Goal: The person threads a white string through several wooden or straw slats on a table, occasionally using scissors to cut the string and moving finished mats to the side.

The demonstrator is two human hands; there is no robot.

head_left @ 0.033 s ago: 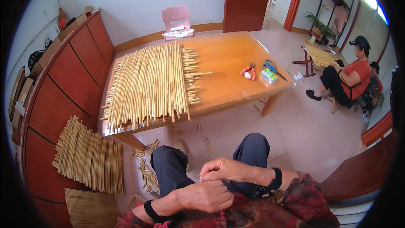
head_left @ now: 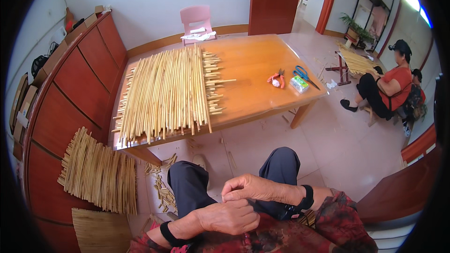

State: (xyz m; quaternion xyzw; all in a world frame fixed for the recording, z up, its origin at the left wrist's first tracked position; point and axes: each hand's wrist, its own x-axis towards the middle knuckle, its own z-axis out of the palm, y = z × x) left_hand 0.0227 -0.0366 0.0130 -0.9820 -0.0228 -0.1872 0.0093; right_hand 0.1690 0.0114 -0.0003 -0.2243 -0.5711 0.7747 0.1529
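My left hand (head_left: 229, 216) and my right hand (head_left: 243, 188) meet above my lap, fingers curled and fingertips pinched together. Anything between them is too small to make out. Beyond my knees, a mat of pale cane sticks (head_left: 164, 93) covers the left part of the wooden table (head_left: 248, 56). On its right part lie orange-handled pliers (head_left: 276, 79), blue-handled scissors (head_left: 304, 76) and a small clear box (head_left: 298, 84).
More stick bundles (head_left: 96, 171) and a woven mat (head_left: 101, 229) lie at the left by red cabinets (head_left: 65, 112). Cut pieces (head_left: 164, 192) litter the floor. A pink chair (head_left: 194, 16) stands behind the table. A co-worker in orange (head_left: 393, 84) sits right, another person (head_left: 415, 98) behind.
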